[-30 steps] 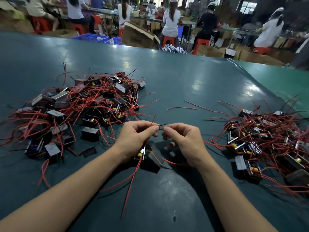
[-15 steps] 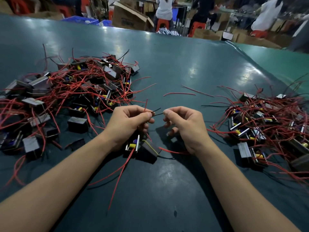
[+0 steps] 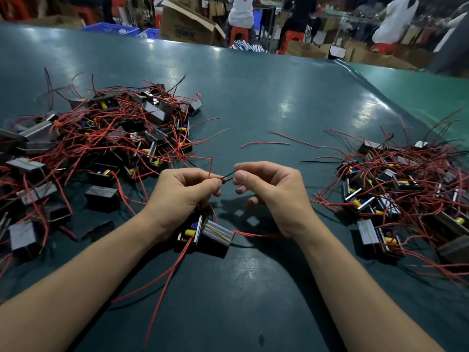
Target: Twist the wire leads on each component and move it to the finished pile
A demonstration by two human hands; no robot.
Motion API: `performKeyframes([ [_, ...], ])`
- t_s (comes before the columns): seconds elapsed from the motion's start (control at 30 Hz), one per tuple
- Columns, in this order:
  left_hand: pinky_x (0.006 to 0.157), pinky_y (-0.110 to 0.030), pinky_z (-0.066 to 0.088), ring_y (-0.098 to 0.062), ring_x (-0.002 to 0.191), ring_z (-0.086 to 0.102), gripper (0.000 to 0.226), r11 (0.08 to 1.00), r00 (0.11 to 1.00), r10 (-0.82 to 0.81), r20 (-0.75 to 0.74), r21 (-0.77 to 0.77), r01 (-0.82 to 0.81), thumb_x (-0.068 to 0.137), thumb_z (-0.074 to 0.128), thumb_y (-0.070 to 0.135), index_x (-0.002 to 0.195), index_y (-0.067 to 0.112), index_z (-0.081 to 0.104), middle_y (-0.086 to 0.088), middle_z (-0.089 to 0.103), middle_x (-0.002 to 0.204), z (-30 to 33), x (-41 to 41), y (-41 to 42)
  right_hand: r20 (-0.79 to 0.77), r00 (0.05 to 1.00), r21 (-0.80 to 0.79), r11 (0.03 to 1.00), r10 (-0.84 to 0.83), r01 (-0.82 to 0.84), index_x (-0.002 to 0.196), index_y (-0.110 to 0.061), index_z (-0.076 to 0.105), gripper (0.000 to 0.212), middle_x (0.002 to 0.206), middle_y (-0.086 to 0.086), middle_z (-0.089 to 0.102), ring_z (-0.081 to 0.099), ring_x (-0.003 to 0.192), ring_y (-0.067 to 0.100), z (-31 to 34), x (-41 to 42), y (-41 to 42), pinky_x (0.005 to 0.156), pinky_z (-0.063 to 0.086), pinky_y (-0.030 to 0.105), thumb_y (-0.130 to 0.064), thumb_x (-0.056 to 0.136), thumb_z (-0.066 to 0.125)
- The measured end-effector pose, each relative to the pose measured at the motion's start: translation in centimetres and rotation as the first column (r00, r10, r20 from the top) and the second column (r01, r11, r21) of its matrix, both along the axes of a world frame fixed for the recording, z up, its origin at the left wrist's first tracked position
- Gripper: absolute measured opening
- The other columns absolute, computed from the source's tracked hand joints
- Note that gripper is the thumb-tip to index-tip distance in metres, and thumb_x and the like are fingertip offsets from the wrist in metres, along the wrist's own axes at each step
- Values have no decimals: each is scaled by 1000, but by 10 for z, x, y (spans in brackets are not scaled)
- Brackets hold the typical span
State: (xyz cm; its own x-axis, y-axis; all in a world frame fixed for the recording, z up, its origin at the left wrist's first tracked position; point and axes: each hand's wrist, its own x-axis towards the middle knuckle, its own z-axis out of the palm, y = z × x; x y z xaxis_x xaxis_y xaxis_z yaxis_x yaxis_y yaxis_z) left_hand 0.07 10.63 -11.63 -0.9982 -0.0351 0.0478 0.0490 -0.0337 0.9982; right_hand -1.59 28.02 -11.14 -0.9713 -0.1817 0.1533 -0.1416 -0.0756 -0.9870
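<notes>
Two hands over green table (image 3: pixel 253 97), left hand (image 3: pixel 182 196) and right hand (image 3: pixel 269 194) each pinching black lead ends (image 3: pixel 228 177), one component (image 3: pixel 205 233) beneath left wrist, two component piles, left pile (image 3: pixel 101 148), right pile (image 3: pixel 396 194), no legible writing.

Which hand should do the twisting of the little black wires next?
Probably the right hand. Its fingers pinch the free tips of the black wire leads, so it can roll them. The left hand grips the leads nearer the component on the table, so it suits steadying.

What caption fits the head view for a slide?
Both hands, left and right, pinch dark leads above a component, between two piles on a green table.
</notes>
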Motion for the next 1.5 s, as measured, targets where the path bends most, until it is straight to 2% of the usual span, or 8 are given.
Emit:
performKeyframes([
  [0.23,53,-25,42,-11,48,45,20,999,1000,-24,7,-27,24,86,65,0,76,14,75,-1,65,60,1,2,-2,14,1000,20,1000,-8,8,82,-7,67,7,66,1,64,62,65,12,-3,-2,-5,47,51,24,-8,90,67],
  [0.5,51,-19,39,-14,52,45,18,999,1000,-20,19,-32,20,88,62,0,76,10,71,1,62,58,1,1,-2,32,999,28,999,20,-21,83,-10,66,7,66,3,66,63,61,15,-4,-1,-7,48,54,28,-10,89,67],
  [0.77,48,-17,35,-5,45,41,21,998,1000,1,-5,-71,-1,88,62,-2,71,9,68,7,53,51,0,0,3,75,995,123,991,-71,62,74,-9,61,20,56,3,61,61,49,15,-2,0,-5,41,47,25,-16,92,65],
  [0.9,53,-26,33,-7,44,38,22,998,999,44,-6,-44,-45,89,59,-3,71,9,66,9,50,48,-1,0,4,146,970,0,980,-196,198,76,-11,54,21,53,3,56,58,42,15,4,-6,5,35,43,22,-15,96,58],
  [1.0,55,-27,31,-13,49,39,19,999,1000,26,-15,-28,-26,89,61,0,74,9,69,6,55,52,-1,1,4,151,988,-26,999,-33,37,87,-12,63,7,63,-1,63,61,51,13,3,-4,9,38,47,23,-17,92,65],
  [1.1,53,-25,36,-16,53,43,19,998,999,-24,-43,-63,22,89,64,3,73,12,70,2,58,56,-3,3,4,102,985,82,986,139,-148,86,-14,70,2,70,1,68,60,58,13,-2,2,0,41,48,23,-12,86,71],
  [1.27,46,-18,37,-8,46,44,24,992,992,-61,-109,-121,48,80,69,32,74,9,68,2,56,55,-4,3,5,82,997,107,994,-1,-8,77,-8,65,12,60,1,65,57,53,12,-2,4,-4,40,49,25,-11,84,74],
  [1.5,46,-17,38,-14,49,46,19,998,997,-56,-53,12,57,76,70,26,82,8,71,-4,65,62,-1,2,6,86,996,25,1000,-20,17,80,-12,68,8,69,4,68,61,59,14,1,6,-2,43,48,26,-9,87,70],
])
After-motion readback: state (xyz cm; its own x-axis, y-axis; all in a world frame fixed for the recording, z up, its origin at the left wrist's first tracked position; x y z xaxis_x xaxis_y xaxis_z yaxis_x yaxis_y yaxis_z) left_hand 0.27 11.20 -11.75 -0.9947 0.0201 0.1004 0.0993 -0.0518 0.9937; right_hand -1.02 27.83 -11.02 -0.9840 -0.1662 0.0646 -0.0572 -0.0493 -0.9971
